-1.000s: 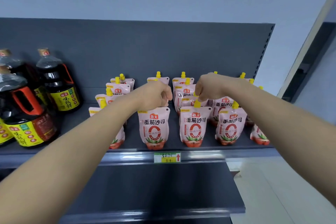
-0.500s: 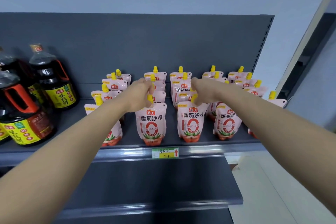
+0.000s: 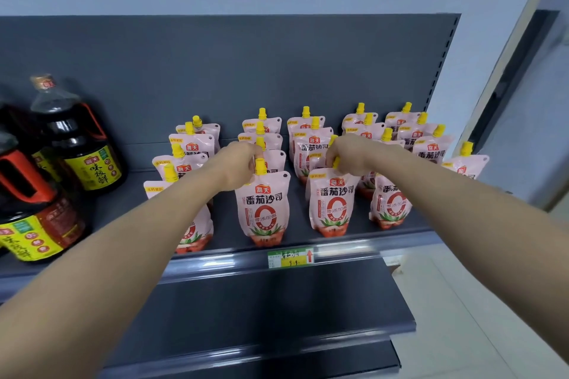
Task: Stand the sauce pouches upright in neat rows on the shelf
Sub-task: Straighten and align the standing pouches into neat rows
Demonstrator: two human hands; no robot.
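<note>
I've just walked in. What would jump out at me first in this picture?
The pink stand-up sauce pouches with yellow caps catch the eye first, standing in rows across the dark grey metal shelf. At the front, the left hand pinches the cap of the second front pouch from the left, and the right hand that of the third front pouch. Big dark sauce bottles with red handles stand far left.

The person's left hand (image 3: pixel 237 164) and right hand (image 3: pixel 351 154) are bare, as are both long forearms.
</note>
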